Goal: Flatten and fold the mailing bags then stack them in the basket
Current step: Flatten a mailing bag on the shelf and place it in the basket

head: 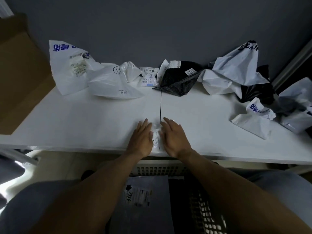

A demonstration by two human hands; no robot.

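small white mailing bag flanked at near table edge | left hand laid flat, released | right hand laid flat, released

— What's on the left?
— A brown cardboard box, just beside the left edge of the white table.
— And behind?
— A dark grey wall along the table's far edge.
— Anything on the tabletop itself?
— A thin black line, running from the middle toward the near edge.
— The right?
— A slanted metal rail by the wall.
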